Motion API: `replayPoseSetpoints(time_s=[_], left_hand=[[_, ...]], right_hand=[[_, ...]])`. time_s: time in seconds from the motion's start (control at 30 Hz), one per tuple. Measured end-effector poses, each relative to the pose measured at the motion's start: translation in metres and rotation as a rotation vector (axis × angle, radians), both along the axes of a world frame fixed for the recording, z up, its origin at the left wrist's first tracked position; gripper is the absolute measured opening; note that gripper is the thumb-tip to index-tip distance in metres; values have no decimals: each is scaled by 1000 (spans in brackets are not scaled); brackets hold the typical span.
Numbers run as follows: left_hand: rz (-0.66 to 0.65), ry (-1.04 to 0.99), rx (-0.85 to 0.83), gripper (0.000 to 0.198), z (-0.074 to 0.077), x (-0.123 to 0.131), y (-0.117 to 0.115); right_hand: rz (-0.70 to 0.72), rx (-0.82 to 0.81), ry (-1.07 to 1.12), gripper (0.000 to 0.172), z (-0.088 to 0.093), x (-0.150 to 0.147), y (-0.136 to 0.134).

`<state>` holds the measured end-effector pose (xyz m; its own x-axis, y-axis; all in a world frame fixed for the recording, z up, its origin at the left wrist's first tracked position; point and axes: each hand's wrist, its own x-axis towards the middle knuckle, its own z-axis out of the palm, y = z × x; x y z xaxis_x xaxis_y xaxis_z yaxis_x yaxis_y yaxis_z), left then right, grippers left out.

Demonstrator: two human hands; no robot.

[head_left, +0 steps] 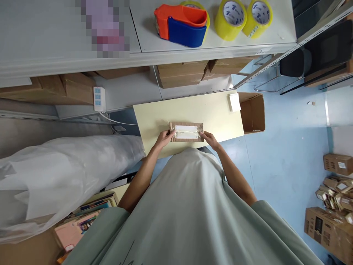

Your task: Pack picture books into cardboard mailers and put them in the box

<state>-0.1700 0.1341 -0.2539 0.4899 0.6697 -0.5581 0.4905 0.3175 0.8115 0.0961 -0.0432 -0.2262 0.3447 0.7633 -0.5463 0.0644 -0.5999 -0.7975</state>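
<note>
I have the left hand [164,137] clamped on the left end of a flat, brown cardboard package [186,132] and the right hand [209,137] clamped on its right end. Two white strips [186,128] run lengthwise across its face, and both ends look shiny. The package is over the pale yellow tabletop [154,114], towards its near edge; I can't tell whether its underside touches the surface.

At the tabletop's far right corner I see white slips [235,102], and just beside its right end an open cardboard box [252,125]. Near its far left corner is a white power strip [99,98]. Beyond the tabletop's far edge, brown cartons [182,75] sit under a grey shelf [143,59], which bears an orange and blue tape dispenser [180,24] and yellow tape rolls [227,33].

Left of the tabletop lies a big roll in clear plastic [68,173], with books [74,230] on its near side. Well apart to the tabletop's right, I make out more cartons [328,228] on the blue floor [286,147].
</note>
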Motion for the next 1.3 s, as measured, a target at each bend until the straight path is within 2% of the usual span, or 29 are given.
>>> replayPoseSetpoints(time_s=[0.1, 0.2, 0.3, 0.4, 0.5, 0.6, 0.8, 0.97, 1.1, 1.2, 1.3], left_hand=[[-42, 46, 70, 61, 1, 2, -6], [-50, -1, 165, 48, 0, 12, -12], [-49, 13, 223, 33, -6, 28, -20], [22, 122, 250, 20, -14, 51, -32], [144, 183, 265, 24, -19, 80, -48], [194, 213, 258, 25, -21, 111, -66], [215, 344, 226, 27, -30, 158, -86], [214, 441, 163, 37, -34, 168, -91], [259, 459, 139, 79, -29, 166, -95], [355, 482, 252, 100, -25, 166, -99], [375, 490, 429, 98, -20, 174, -97]], right_hand=[[36, 40, -75, 74, -10, 5, -9], [40, 69, -126, 75, -20, 21, -13], [61, 125, -141, 75, -32, 51, -12], [115, 150, -181, 73, -43, 90, -10], [181, 172, -227, 68, -52, 131, -9], [210, 194, -223, 65, -62, 164, -12], [199, 171, -156, 54, -85, 196, -31], [282, 141, -120, 55, -92, 202, -42], [405, 116, -202, 54, -87, 216, -36], [416, 129, -387, 48, -80, 240, -27], [380, 132, -564, 45, -76, 275, -15]])
